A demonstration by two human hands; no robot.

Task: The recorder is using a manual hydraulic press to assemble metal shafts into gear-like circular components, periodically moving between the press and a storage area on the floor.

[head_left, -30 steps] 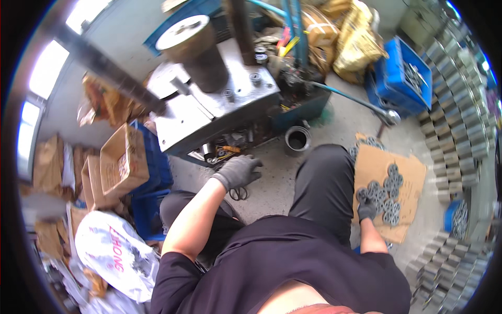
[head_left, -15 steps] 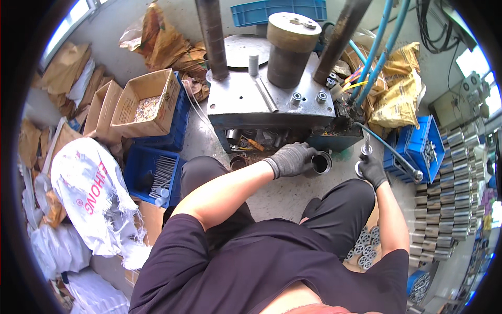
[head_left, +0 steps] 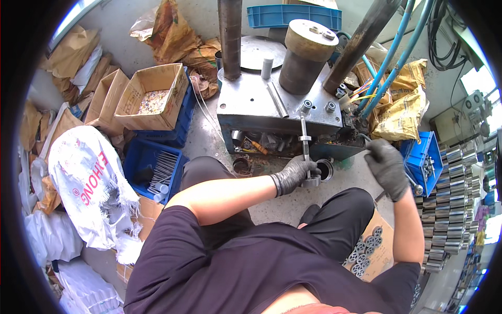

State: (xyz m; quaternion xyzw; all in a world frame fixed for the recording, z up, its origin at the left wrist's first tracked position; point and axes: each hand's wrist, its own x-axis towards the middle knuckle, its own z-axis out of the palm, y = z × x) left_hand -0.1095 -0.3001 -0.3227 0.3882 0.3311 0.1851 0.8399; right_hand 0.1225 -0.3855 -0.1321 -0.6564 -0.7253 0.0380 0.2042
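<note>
My left hand, in a dark grey glove, is closed around a slim metal shaft. The shaft stands nearly upright, with a ring-shaped bearing partway up and a round metal piece at its lower end. Right beside that hand is a dark hollow cylinder with its mouth facing up. My right hand, gloved too, is over a lever with a round end. Its fingers are bent and partly hidden, so whether they grip the lever cannot be told.
Ahead stands a press with a steel table, carrying a thick round block, a loose rod and small bearings. Blue bins with rods are at left. Stacked metal cylinders and a blue crate are at right.
The shaft with its bearing has passed from my right hand to my left. My right hand has risen outward over the lever. The view has shifted slightly.
</note>
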